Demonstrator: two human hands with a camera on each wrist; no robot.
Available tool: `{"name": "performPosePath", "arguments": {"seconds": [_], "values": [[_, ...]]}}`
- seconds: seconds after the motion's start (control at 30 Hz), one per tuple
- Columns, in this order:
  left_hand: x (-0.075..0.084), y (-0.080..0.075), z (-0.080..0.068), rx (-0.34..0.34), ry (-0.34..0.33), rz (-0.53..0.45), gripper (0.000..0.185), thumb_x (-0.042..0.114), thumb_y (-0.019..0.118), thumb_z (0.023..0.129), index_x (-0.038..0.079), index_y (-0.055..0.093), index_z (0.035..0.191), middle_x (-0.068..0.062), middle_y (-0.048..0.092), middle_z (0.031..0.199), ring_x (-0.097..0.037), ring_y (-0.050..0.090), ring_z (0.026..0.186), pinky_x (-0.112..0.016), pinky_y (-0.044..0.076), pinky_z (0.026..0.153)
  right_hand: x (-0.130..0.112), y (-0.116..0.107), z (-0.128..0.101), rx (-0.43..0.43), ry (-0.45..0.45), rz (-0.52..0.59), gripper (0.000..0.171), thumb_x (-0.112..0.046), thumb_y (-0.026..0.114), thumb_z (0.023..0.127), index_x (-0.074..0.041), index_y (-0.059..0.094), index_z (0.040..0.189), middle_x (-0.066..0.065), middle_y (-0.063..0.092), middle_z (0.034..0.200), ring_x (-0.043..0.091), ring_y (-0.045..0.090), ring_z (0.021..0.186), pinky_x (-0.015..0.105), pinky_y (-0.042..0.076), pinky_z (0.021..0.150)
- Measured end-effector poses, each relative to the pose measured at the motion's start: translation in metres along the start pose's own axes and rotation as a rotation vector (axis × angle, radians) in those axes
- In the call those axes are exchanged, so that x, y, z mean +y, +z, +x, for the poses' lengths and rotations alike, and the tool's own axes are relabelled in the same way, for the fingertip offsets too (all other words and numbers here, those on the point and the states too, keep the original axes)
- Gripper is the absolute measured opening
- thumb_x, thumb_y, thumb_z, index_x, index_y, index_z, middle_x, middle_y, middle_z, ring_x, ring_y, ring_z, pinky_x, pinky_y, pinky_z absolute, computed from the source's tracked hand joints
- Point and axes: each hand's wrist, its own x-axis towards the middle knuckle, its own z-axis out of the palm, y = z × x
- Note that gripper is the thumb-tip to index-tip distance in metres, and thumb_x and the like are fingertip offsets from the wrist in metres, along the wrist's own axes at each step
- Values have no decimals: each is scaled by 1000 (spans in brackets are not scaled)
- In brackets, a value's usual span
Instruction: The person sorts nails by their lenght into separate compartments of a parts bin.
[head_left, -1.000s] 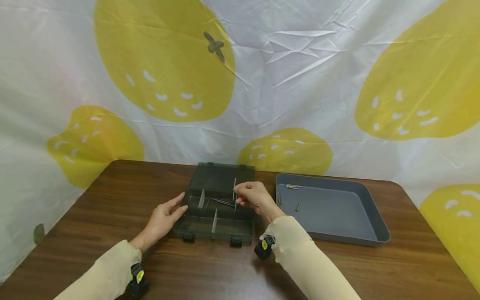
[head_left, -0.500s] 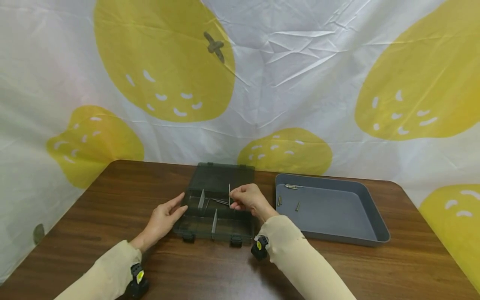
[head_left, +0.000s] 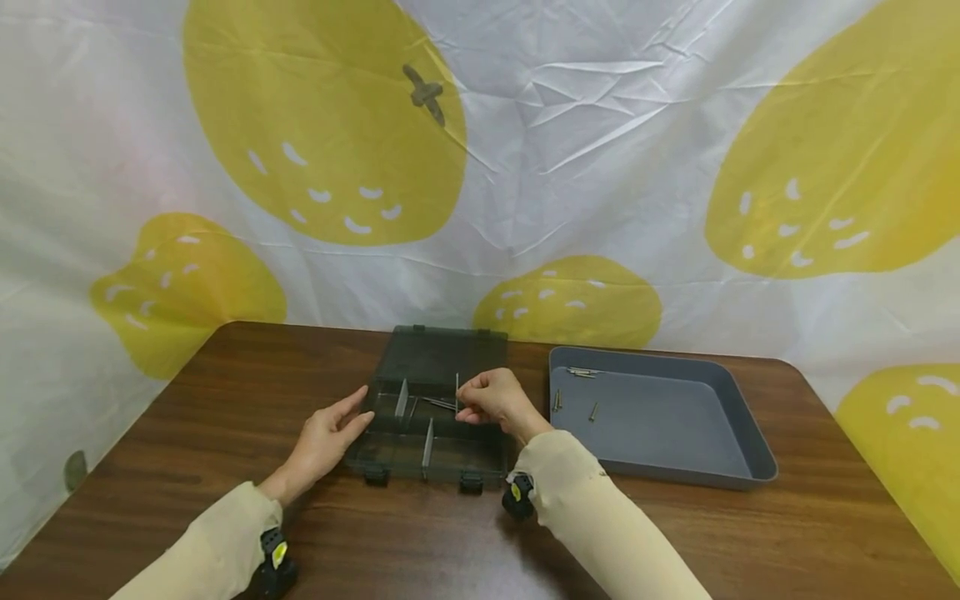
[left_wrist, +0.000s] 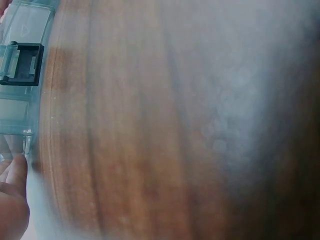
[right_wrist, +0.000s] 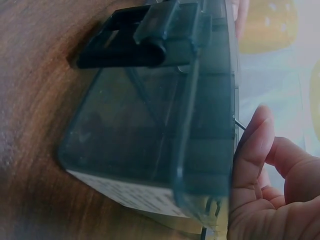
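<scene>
Right grip point(head_left: 491, 398) pinches a thin metal pin point(head_left: 457, 392) upright over the open compartment box point(head_left: 431, 408) on the worktop point(head_left: 187, 433), left grip point(head_left: 326, 440) spread flat against the box's left wall, grey tray point(head_left: 660, 417) just right of the box.

Organizer box point(head_left: 427, 417): translucent smoky grey, black latches. Tray point(head_left: 738, 442): plain slate grey. Table point(head_left: 187, 433): dark brown wood grain. Backdrop cloth point(head_left: 600, 167): white, printed with large yellow fruit shapes bearing white dashes. Sleeves point(head_left: 600, 517): plain cream. Wrist cameras point(head_left: 273, 558): black with yellow mark.
</scene>
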Motion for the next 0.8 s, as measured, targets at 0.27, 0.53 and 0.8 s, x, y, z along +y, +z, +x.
{"name": "performPosePath", "arguments": {"seconds": [0.27, 0.53, 0.8], "values": [[0, -1, -2, -2, 5, -15, 53, 22, 54, 97, 2, 38, 143, -17, 39, 145, -34, 45, 128, -42, 45, 97, 1, -1, 1, 1, 4, 23, 19, 0, 58, 91, 14, 64, 102, 18, 68, 75, 4, 59, 46, 15, 48, 46], [1, -1, -2, -4, 6, -14, 53, 22, 54, 97, 2, 38, 143, -17, 39, 145, -34, 45, 127, -42, 45, 97, -4, -18, -1, 42, 9, 130, 26, -1, 54, 93, 14, 58, 115, 2, 61, 65, 5, 61, 50, 14, 49, 48], [2, -1, 0, -4, 11, -4, 53, 23, 54, 97, 1, 38, 143, -18, 40, 144, -34, 45, 128, -43, 45, 97, -7, -68, -2, 189, -19, 222, 29, -4, 56, 93, 14, 55, 116, 0, 59, 58, 5, 62, 52, 14, 49, 50]]}}
